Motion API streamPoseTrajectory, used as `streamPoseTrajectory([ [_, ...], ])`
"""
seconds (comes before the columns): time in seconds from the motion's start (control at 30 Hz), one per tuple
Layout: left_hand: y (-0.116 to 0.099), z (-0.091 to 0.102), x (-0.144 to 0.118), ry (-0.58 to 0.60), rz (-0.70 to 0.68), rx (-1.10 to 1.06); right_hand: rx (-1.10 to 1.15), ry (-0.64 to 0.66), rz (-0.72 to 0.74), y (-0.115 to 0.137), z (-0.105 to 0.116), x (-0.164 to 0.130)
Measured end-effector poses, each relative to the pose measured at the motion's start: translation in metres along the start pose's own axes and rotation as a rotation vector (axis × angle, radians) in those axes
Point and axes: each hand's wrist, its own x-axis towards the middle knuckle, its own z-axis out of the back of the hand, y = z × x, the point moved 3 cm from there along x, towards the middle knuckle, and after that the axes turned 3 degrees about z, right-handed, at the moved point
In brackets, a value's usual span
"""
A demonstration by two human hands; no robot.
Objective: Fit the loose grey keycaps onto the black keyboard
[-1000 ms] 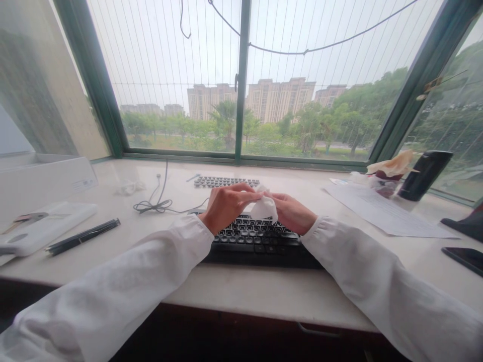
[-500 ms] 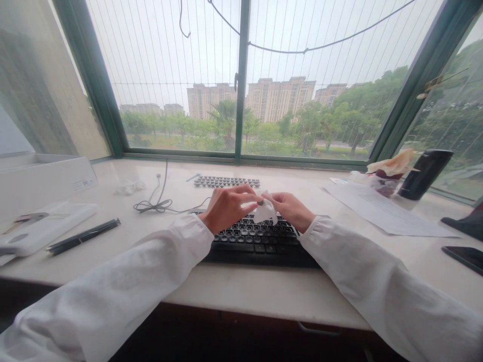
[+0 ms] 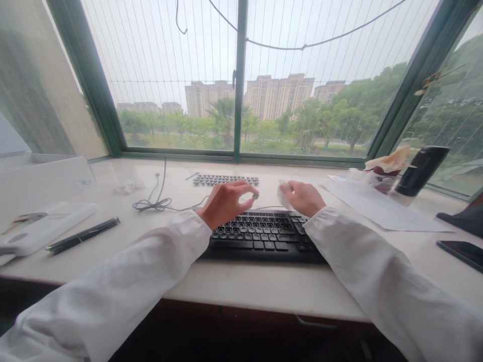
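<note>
**Keycap pinched in left hand, wipe in right, above the black keyboard**

Left hand (image 3: pixel 225 202): fingers curled, thumb and forefinger closed on a small dark keycap (image 3: pixel 255 196), held just above the far edge of the black keyboard (image 3: pixel 264 236). The fingertip pinch leaves most of the cap's faces exposed, probably so they can be reached.

Right hand (image 3: pixel 304 197): fingers loosely closed around a crumpled white wipe (image 3: pixel 283 195), bunched in the palm with a bit protruding toward the left hand. The two hands are near each other but apart; wipe and keycap do not touch.

Both forearms, in white sleeves, cross the near edge of the tabletop (image 3: pixel 264 286) and flank the keyboard, which keeps the work centred over it.

Surroundings:
- A rack of loose keycaps (image 3: pixel 225 179) lies behind the keyboard, near the window.
- A coiled cable (image 3: pixel 153 203) sits left of the hands.
- A black pen (image 3: pixel 83 235) and a white box (image 3: pixel 41 229) lie far left.
- Paper sheets (image 3: pixel 381 211), a dark cylinder (image 3: pixel 420 171) and a phone (image 3: pixel 460 250) lie to the right, well apart from the hands.
</note>
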Motion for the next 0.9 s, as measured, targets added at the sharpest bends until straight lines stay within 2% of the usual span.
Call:
streamPoseTrajectory([
  [0.1,0.001,0.002,0.002,0.014,0.001,-0.017,-0.127,0.075,-0.054,-0.006,-0.003,0.0],
  [0.17,0.001,0.003,0.003,0.028,0.005,-0.005,-0.118,0.016,-0.048,-0.001,0.0,-0.002],
  [0.27,0.002,0.004,0.004,0.052,-0.02,-0.01,0.088,-0.081,0.149,0.021,0.01,-0.009],
  [0.33,0.001,0.004,0.004,0.07,-0.046,-0.025,0.289,-0.044,0.309,0.037,0.016,-0.017],
  [0.43,0.0,0.003,0.003,0.09,-0.064,-0.022,0.471,0.02,0.386,0.053,0.018,-0.026],
  [0.77,0.002,0.003,0.004,0.149,-0.011,-0.025,0.618,0.117,0.373,0.055,0.006,-0.027],
  [0.9,0.004,0.005,0.005,0.155,0.097,-0.033,0.629,0.164,0.378,0.058,0.005,-0.029],
])
